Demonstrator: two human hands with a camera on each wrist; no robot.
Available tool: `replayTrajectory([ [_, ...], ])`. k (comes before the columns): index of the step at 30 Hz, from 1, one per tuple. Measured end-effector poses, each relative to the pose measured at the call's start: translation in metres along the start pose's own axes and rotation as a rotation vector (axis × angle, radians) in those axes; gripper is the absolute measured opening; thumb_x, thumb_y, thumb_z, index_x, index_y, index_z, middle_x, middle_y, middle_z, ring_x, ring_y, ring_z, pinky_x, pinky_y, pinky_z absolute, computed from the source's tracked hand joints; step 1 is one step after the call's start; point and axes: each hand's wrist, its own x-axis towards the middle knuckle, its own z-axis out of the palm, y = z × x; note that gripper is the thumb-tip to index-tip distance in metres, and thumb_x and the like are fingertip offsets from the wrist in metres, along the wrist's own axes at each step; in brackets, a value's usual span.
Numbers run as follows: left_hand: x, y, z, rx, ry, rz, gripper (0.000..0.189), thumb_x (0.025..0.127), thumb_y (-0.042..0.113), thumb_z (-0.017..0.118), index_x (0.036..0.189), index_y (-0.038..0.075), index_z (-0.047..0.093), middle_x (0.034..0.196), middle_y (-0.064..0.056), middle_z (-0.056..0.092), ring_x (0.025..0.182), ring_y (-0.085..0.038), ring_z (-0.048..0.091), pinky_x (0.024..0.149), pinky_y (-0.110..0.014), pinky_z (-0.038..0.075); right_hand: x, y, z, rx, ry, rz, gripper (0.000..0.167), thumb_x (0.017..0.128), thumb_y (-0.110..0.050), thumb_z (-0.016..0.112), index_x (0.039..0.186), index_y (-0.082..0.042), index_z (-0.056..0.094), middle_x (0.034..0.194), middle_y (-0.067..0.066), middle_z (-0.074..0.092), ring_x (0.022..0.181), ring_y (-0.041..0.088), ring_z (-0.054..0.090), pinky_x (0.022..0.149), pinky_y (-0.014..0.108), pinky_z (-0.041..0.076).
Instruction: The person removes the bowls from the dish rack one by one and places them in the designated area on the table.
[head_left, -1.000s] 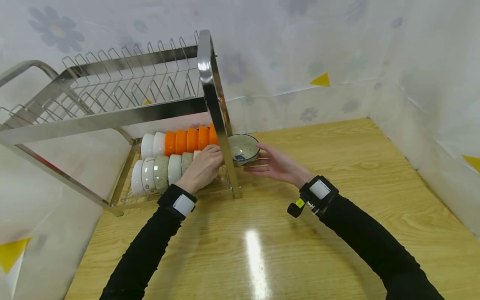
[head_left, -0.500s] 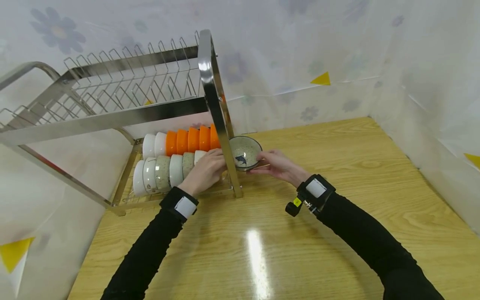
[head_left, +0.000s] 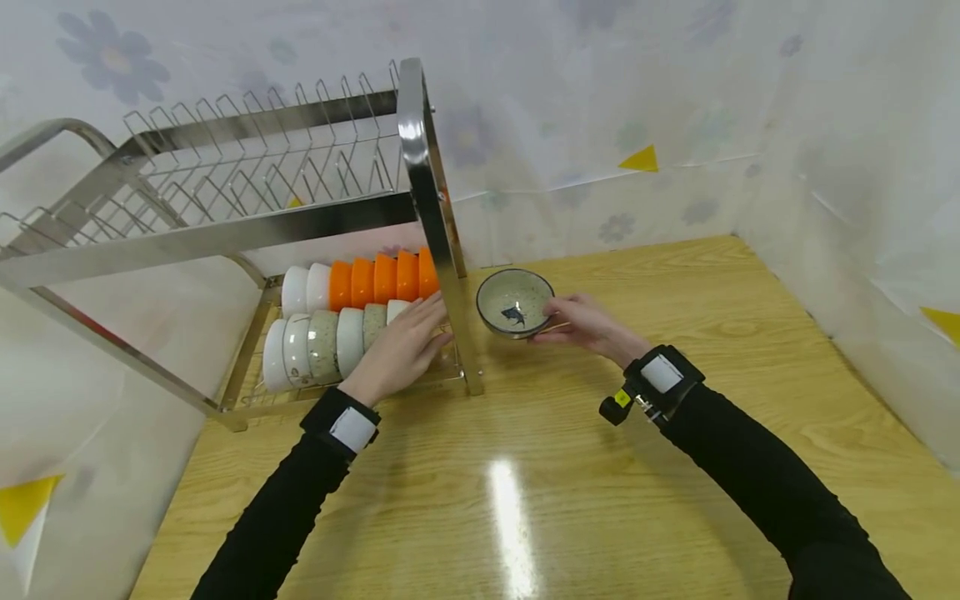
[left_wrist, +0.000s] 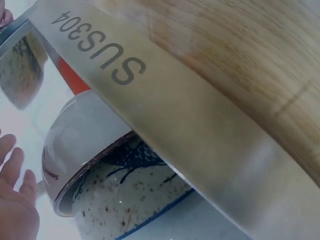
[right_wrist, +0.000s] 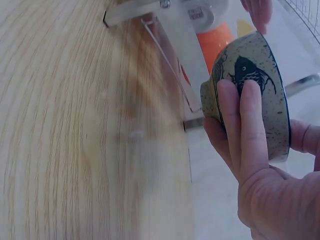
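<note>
My right hand (head_left: 592,325) holds a speckled grey-green bowl (head_left: 513,292) by its right side, just outside the metal dish rack (head_left: 468,358). In the right wrist view, fingers press on the bowl's fish-painted outside (right_wrist: 272,112) and the thumb is at its rim. Inside the rack's lower level, my left hand (head_left: 401,350) lies beside the front row of bowls (head_left: 324,346), its fingers extended. The left wrist view has that hand (left_wrist: 17,205) apart from a pale dark-rimmed bowl (left_wrist: 82,135); a rack bar hides part of the bowls.
Behind the front row stands a row of white bowls (head_left: 296,290) and orange bowls (head_left: 363,282). The rack's wire upper level (head_left: 262,175) hangs above them. Wooden tabletop (head_left: 600,483) extends in front and to the right, with a patterned covering (head_left: 570,92) behind.
The speckled bowl has moved right, away from the rack's post, with my right hand gripping it. My left hand has drawn slightly back, its fingers straighter.
</note>
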Motion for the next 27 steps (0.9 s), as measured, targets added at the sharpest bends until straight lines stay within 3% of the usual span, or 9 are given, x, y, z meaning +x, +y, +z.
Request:
replayTrajectory([
  [6,-0.006,0.000,-0.001,0.032,-0.020,-0.030,0.050,0.102,0.021,0.059,0.146,-0.002,0.049,0.154,-0.019,0.047,0.149,-0.033,0.040,0.125,-0.052,0.028,-0.013,-0.005,-0.026,-0.082,0.028,0.007,0.032,0.103,-0.009,0.044,0.127,0.012,0.048,0.100,0.014,0.065,0.079,0.021,0.076,0.077,0.024,0.063],
  [11,-0.012,-0.003,0.001,0.025,-0.041,-0.053,0.050,0.104,0.021,0.056,0.148,0.000,0.047,0.158,-0.015,0.044,0.151,-0.031,0.036,0.127,-0.049,0.023,-0.026,-0.009,-0.044,-0.156,0.049,0.000,0.042,0.104,-0.012,0.044,0.137,0.015,0.042,0.097,0.011,0.067,0.080,0.019,0.076,0.082,0.025,0.062],
  [19,-0.018,-0.008,0.000,0.045,-0.007,-0.082,0.055,0.102,0.027,0.059,0.150,0.004,0.045,0.159,-0.014,0.042,0.153,-0.031,0.033,0.128,-0.055,0.019,-0.038,-0.009,-0.070,-0.188,0.056,-0.042,0.043,0.103,-0.014,0.050,0.135,0.014,0.045,0.100,0.010,0.068,0.083,0.017,0.076,0.087,0.028,0.062],
  [20,-0.019,-0.008,-0.001,0.051,-0.006,-0.087,0.056,0.102,0.027,0.060,0.151,0.004,0.045,0.159,-0.015,0.042,0.153,-0.031,0.032,0.127,-0.055,0.018,-0.033,-0.003,-0.083,-0.142,0.014,-0.069,0.042,0.102,-0.016,0.054,0.132,0.012,0.050,0.101,0.011,0.069,0.085,0.019,0.076,0.086,0.029,0.062],
  [23,-0.021,-0.009,-0.003,0.062,0.006,-0.092,0.058,0.100,0.027,0.063,0.150,0.004,0.046,0.159,-0.016,0.043,0.152,-0.034,0.032,0.127,-0.056,0.018,-0.035,-0.002,-0.094,-0.156,-0.001,-0.102,0.042,0.100,-0.019,0.058,0.130,0.010,0.052,0.104,0.011,0.067,0.087,0.018,0.076,0.085,0.028,0.062],
  [26,-0.023,-0.011,-0.005,0.065,0.014,-0.100,0.059,0.099,0.027,0.065,0.150,0.004,0.046,0.158,-0.016,0.044,0.152,-0.035,0.032,0.128,-0.055,0.017,-0.038,-0.002,-0.102,-0.189,0.020,-0.099,0.046,0.102,-0.019,0.056,0.135,0.012,0.048,0.106,0.011,0.064,0.087,0.016,0.075,0.085,0.027,0.062],
  [27,-0.024,-0.012,-0.006,0.064,0.015,-0.103,0.060,0.098,0.028,0.066,0.150,0.004,0.047,0.158,-0.015,0.044,0.152,-0.035,0.032,0.128,-0.055,0.017,-0.045,-0.007,-0.096,-0.246,0.069,-0.076,0.048,0.103,-0.018,0.052,0.138,0.013,0.043,0.106,0.009,0.064,0.086,0.014,0.075,0.087,0.027,0.062],
])
